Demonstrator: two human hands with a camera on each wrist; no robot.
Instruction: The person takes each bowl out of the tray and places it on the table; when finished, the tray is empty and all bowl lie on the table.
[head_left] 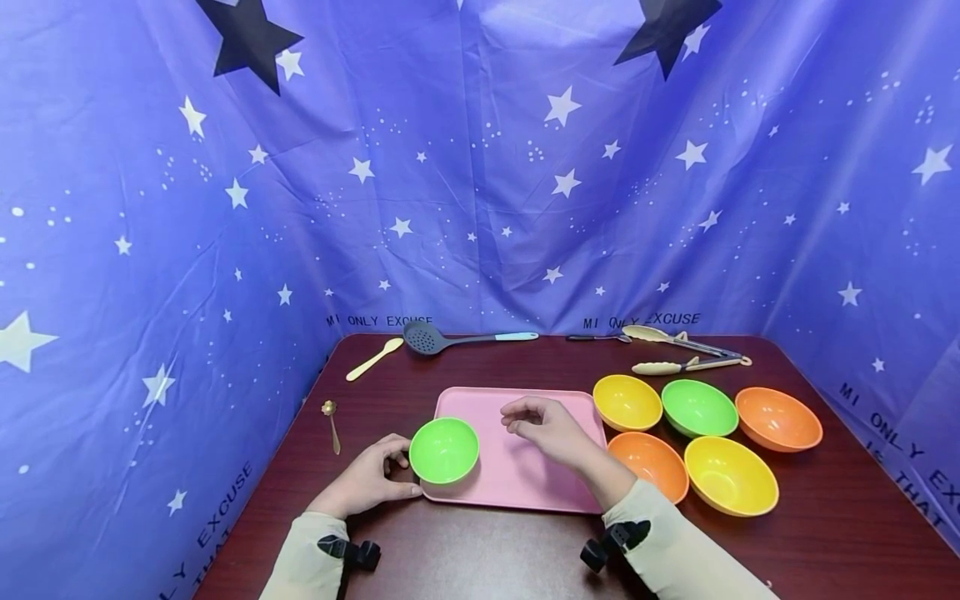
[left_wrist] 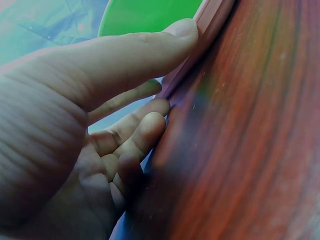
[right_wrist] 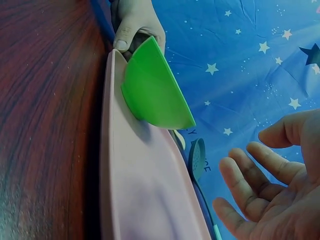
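Observation:
A light green bowl stands upright on the left end of a pink tray. My left hand is at the tray's left edge, beside the bowl. In the left wrist view its thumb touches the tray's rim, while the other fingers lie loosely bent near the table; none wraps round the bowl. Over the middle of the tray hovers my right hand, its fingers loosely bent. The right wrist view shows nothing in that hand, which is apart from the bowl.
Right of the tray stand yellow bowls, orange bowls and another green bowl. Tongs and a dark-handled utensil lie behind. A slotted skimmer, a yellow spoon and a small gold spoon are on the left. Star-patterned cloth surrounds the table.

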